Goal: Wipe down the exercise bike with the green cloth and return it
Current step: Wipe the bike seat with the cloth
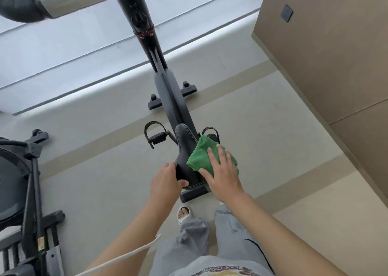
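Pressing flat on the green cloth (206,158), the right hand (223,170) lay with its fingers straight and spread, so its grip was apart rather than clamped, and the cloth sat pinned under the palm against the right side of the black saddle (185,152). The cloth was bunched and folded, part of it hanging past the saddle's edge towards the right pedal (211,132). The left hand (165,182) held the rear left edge of the saddle, its fingers curled round the rim and its thumb lying on the top surface near the stitched seam, so that grip was closed on the saddle.

The exercise bike (168,91) stood on a pale floor (105,170) crossed by tan bands, seen from above and behind. Its dark frame ran from the saddle up towards the handlebar post (138,19), and a silver bar (69,1) crossed the top of the view. The left pedal (156,138) with its strap stuck out beside the saddle's nose, and the front stabiliser foot (154,103) rested on the floor further ahead.

Another dark exercise machine (25,170) stood well apart at the left edge. A brown wall panel (327,55) with a dark switch plate (286,13) filled the right. Below the arms showed grey trousers (193,233) and a white sandal (183,212) just behind the bike's rear base (195,194).
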`<state>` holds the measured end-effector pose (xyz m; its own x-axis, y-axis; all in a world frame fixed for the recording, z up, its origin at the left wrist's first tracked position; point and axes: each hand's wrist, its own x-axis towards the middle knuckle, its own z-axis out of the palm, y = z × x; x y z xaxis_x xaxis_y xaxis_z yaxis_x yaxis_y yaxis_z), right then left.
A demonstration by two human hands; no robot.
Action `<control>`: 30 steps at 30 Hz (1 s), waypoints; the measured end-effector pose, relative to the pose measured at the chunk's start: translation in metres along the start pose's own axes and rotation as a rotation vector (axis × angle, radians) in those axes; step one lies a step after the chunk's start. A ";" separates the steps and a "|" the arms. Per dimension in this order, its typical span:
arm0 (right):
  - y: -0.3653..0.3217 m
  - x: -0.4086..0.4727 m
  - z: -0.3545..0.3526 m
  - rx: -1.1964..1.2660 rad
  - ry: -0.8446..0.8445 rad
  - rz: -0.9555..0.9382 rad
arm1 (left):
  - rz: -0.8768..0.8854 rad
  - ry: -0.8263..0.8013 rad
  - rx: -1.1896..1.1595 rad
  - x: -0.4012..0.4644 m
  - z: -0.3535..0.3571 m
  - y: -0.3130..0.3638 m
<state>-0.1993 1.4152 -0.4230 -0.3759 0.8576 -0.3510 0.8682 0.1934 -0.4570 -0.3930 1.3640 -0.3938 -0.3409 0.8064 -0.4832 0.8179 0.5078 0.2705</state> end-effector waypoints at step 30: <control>-0.083 0.093 0.018 -0.415 0.025 -0.173 | -0.028 0.085 -0.223 -0.009 0.014 -0.012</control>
<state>-0.3121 1.4702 -0.4328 -0.5233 0.8062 -0.2761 0.8517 0.5053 -0.1388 -0.3932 1.3468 -0.4046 -0.4080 0.8088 -0.4235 0.6881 0.5773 0.4395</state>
